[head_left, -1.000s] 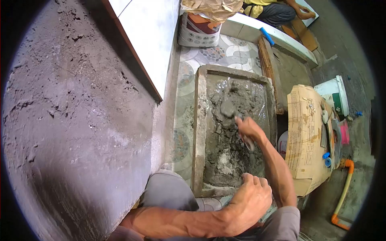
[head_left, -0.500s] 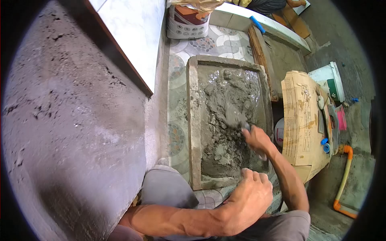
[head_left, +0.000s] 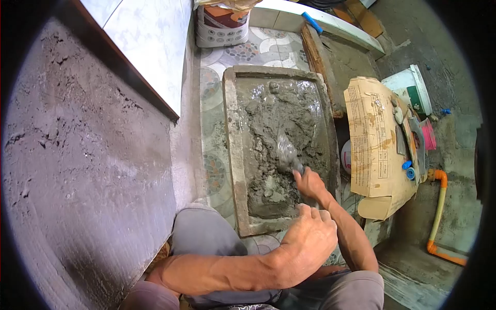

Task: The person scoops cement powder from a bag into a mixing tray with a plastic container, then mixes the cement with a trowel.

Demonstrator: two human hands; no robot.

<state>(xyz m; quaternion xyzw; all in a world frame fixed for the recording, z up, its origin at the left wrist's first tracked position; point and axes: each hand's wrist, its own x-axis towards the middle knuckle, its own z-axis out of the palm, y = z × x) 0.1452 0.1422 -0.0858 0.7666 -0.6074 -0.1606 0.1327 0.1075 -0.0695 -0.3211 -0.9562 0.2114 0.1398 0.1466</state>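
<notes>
My right hand (head_left: 309, 184) is closed round the handle of a trowel (head_left: 285, 151), whose blade is sunk in wet grey mortar (head_left: 281, 116). The mortar lies lumpy in a shallow rectangular mixing box (head_left: 235, 155) on the floor, with watery patches near its far end. Closer to me, my left hand (head_left: 310, 235) is curled into a loose fist above the box's near edge, in front of my right forearm. Nothing sticks out of it, though its palm side is hidden.
A printed bag (head_left: 222, 32) stands beyond the box. To the right are a flattened paper sack (head_left: 369, 144) with tools on it, a white bucket (head_left: 413, 90) and an orange-jointed pipe (head_left: 439, 206). A rough grey wall (head_left: 98, 170) rises at left.
The whole view has shifted, so things appear farther left and slightly higher. The trowel blade has turned in the mortar, and my right hand stays on its handle. My left hand remains curled.
</notes>
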